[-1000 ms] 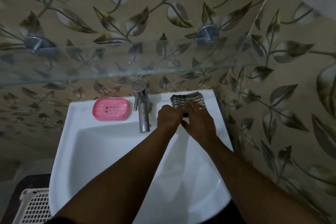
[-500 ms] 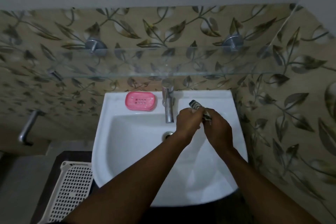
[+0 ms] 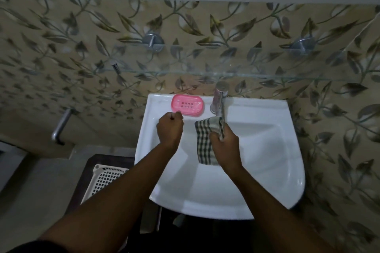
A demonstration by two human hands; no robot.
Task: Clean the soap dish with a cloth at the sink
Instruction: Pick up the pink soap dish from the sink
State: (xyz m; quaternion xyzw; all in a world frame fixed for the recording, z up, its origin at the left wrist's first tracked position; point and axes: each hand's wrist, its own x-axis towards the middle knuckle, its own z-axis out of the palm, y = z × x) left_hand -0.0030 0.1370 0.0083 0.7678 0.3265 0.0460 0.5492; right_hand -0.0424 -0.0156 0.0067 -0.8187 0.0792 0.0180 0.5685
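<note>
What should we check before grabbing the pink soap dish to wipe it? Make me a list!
1. Right hand grips the checked cloth: ok.
2. Soap dish within reach: ok, it sits on the sink rim, just past the left hand.
3. Left hand free: ok, fingers curled, holding nothing.
4. Soap dish has no soap in it: ok, none shows.
5. Checked cloth wet enough: cannot tell.
</note>
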